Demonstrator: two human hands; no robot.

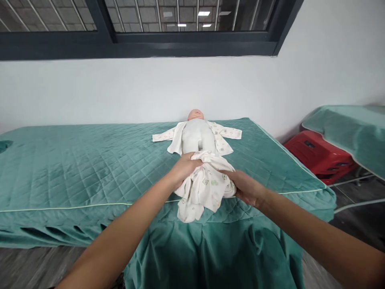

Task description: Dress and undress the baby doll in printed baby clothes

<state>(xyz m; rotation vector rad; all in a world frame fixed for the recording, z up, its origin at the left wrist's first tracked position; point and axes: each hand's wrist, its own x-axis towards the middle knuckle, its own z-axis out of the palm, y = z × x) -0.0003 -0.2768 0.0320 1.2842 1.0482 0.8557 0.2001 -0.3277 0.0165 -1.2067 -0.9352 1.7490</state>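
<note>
A baby doll [197, 132] lies on its back on the green quilted bed [90, 160], head toward the wall. An open white printed shirt [224, 132] is spread under its torso. White printed baby trousers [204, 188] cover its legs and hang over the bed's near edge. My left hand [185, 166] grips the trousers' waistband at the doll's hip on the left. My right hand [245, 186] is closed on the trousers' right side, near the bed edge.
The bed stands against a white wall under a dark-framed window [150, 28]. A red plastic stool [319, 154] sits on the floor to the right, next to a second green-covered bed [345, 128]. Grey wood flooring [30, 265] lies below.
</note>
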